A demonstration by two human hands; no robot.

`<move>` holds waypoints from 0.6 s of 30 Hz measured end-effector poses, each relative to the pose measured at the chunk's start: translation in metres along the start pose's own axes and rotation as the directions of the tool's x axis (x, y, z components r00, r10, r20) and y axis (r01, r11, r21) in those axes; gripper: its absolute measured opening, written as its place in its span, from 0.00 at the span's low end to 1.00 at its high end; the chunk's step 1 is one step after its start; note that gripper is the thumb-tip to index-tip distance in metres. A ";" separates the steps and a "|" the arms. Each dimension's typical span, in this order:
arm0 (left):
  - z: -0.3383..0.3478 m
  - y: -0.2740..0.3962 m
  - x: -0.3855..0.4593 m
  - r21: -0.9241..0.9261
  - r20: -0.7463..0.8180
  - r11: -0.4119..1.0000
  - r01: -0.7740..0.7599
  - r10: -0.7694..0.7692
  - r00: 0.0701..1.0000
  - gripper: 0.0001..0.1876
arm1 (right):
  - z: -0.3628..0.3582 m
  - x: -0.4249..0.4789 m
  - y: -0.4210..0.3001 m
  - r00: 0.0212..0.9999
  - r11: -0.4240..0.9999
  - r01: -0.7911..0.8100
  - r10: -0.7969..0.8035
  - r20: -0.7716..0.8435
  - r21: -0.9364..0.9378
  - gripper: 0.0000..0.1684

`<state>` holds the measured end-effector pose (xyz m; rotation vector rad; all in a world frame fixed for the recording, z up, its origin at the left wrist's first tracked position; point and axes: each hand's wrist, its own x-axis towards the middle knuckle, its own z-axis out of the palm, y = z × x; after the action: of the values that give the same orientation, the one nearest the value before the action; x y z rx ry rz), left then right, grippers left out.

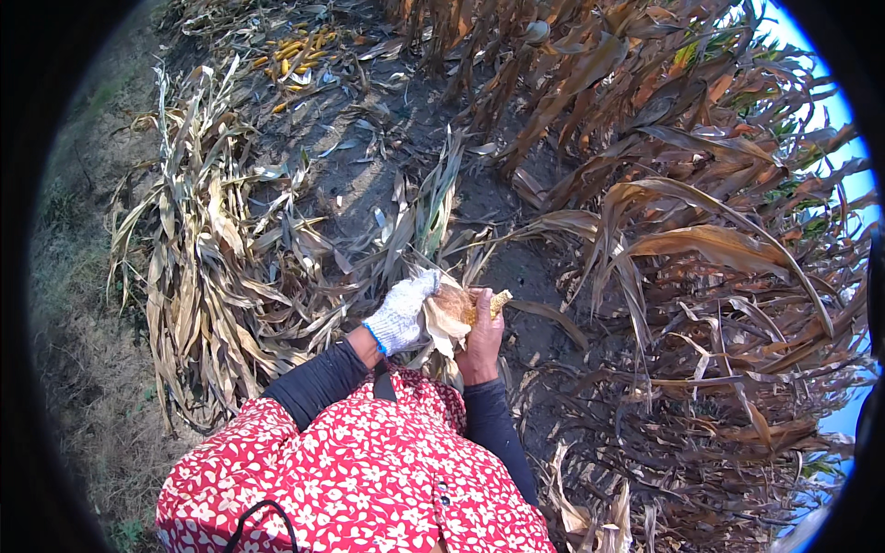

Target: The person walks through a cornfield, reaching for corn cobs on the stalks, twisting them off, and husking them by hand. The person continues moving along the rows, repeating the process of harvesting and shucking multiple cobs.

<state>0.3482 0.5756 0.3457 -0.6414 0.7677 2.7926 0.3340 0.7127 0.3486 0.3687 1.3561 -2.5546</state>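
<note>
My left hand (406,310), in a white knitted glove with a blue cuff edge, grips the dry husk (446,319) peeled back from an ear of corn. My bare right hand (482,343) is closed around the ear of corn (499,304), whose yellow kernels show between the fingers and whose tip sticks out to the right. Brown silk hangs between the two hands. Part of the ear is hidden by the husk and my right fingers. Just beyond my hands, cut corn stalks (435,207) with dry leaves lie on the soil.
A bundle of dry corn stalks (200,256) lies at the left. Several husked yellow ears (294,55) are heaped on the ground at the far upper left. Standing dry corn plants (691,207) fill the right side, some leaves reaching towards my hands. Loose husks litter the soil (359,180).
</note>
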 end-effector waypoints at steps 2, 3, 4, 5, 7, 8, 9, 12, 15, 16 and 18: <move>-0.024 0.009 0.004 0.116 0.008 0.981 -0.158 0.158 0.987 0.11 | -0.014 0.009 0.001 0.982 0.974 -0.129 0.151 -0.113 0.185 0.20; -0.025 0.017 0.003 0.199 -0.024 0.949 -0.245 0.254 0.967 0.10 | -0.040 0.019 0.009 0.967 0.940 -0.156 0.207 -0.146 0.303 0.19; -0.044 0.025 0.007 0.465 0.026 0.797 -0.385 0.422 0.906 0.09 | -0.067 0.027 0.018 0.944 0.901 -0.201 0.283 -0.170 0.385 0.19; -0.059 0.040 0.005 0.613 0.095 0.674 -0.412 0.454 0.886 0.10 | -0.099 0.031 0.029 0.914 0.853 -0.239 0.359 -0.190 0.464 0.19; -0.109 0.059 0.005 0.953 0.043 0.215 -0.213 0.600 0.799 0.17 | -0.164 0.021 0.049 0.884 0.921 -0.306 0.368 -0.287 0.241 0.18; -0.101 0.077 -0.014 0.986 -0.100 0.164 0.005 0.580 0.808 0.22 | -0.210 0.012 0.068 0.819 0.919 -0.327 0.393 -0.419 0.223 0.16; -0.097 0.096 -0.039 0.966 -0.255 0.111 0.235 0.575 0.777 0.26 | -0.242 -0.004 0.085 0.757 0.915 -0.378 0.394 -0.521 0.142 0.12; -0.196 0.104 -0.082 0.792 -0.261 -0.395 0.466 0.471 0.843 0.35 | -0.329 -0.034 0.136 0.515 0.813 -0.572 0.455 -0.726 0.104 0.12; -0.232 0.109 -0.114 0.621 -0.608 -0.562 0.547 0.095 0.788 0.34 | -0.277 0.006 0.159 0.609 0.793 -0.600 0.538 -0.583 0.104 0.14; -0.238 0.105 -0.116 0.645 -0.602 -0.547 0.533 0.066 0.796 0.32 | -0.217 0.038 0.154 0.702 0.800 -0.592 0.571 -0.426 0.099 0.15; -0.243 0.095 -0.106 0.702 -0.564 -0.495 0.512 0.052 0.824 0.30 | -0.056 0.092 0.109 0.889 0.881 -0.456 0.455 0.040 0.127 0.31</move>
<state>0.5036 0.3625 0.2475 -0.6347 2.1776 0.4333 0.2875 0.6927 0.2041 0.6191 0.9519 -2.2454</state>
